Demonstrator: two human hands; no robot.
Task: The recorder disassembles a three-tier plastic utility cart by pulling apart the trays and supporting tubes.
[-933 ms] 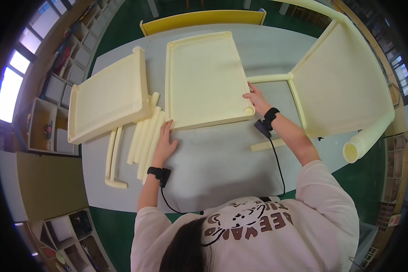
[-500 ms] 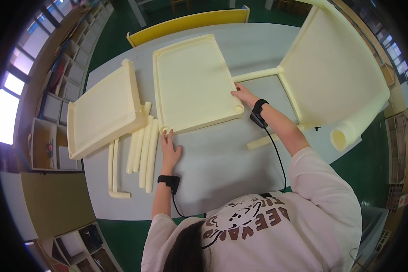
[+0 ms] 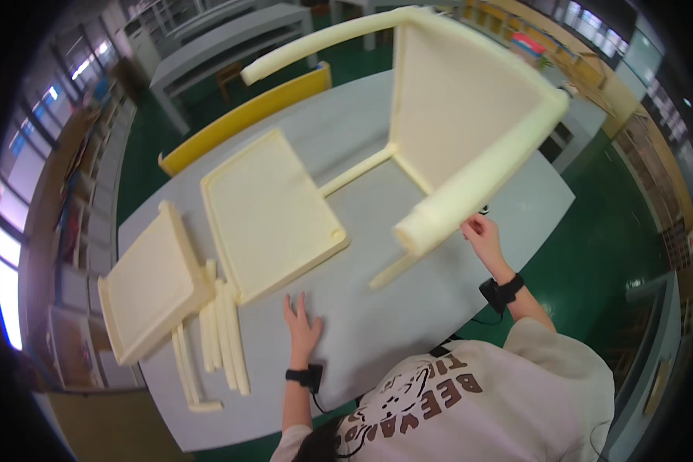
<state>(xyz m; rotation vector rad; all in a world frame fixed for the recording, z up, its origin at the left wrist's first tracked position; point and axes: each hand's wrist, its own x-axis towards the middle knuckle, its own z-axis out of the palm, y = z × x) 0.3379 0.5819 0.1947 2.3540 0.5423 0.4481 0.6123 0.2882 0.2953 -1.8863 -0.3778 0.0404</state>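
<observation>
My left hand (image 3: 304, 333) is open over the grey table, fingers spread, just off the near edge of a cream rectangular panel (image 3: 269, 212) with a raised rim. Over on the right, a larger cream panel (image 3: 470, 108) stands on its side with thick tubes attached at its corners. My right hand (image 3: 483, 237) is beside the near tube (image 3: 481, 189) of that assembly, its fingers curled. A small black thing (image 3: 484, 209) shows right by those fingertips. Whether anything is pinched in them is hidden.
A second rimmed cream panel (image 3: 150, 285) leans at the left on several loose cream tubes (image 3: 235, 346). A thin bent cream rod (image 3: 185, 369) lies beside them. Beyond the grey table (image 3: 346, 308) is a yellow bench back (image 3: 246, 115). Shelves line the left wall.
Both hands have let go of the middle panel. My right hand has moved right to the upright assembly; my left has drawn back toward me. The view has swung right.
</observation>
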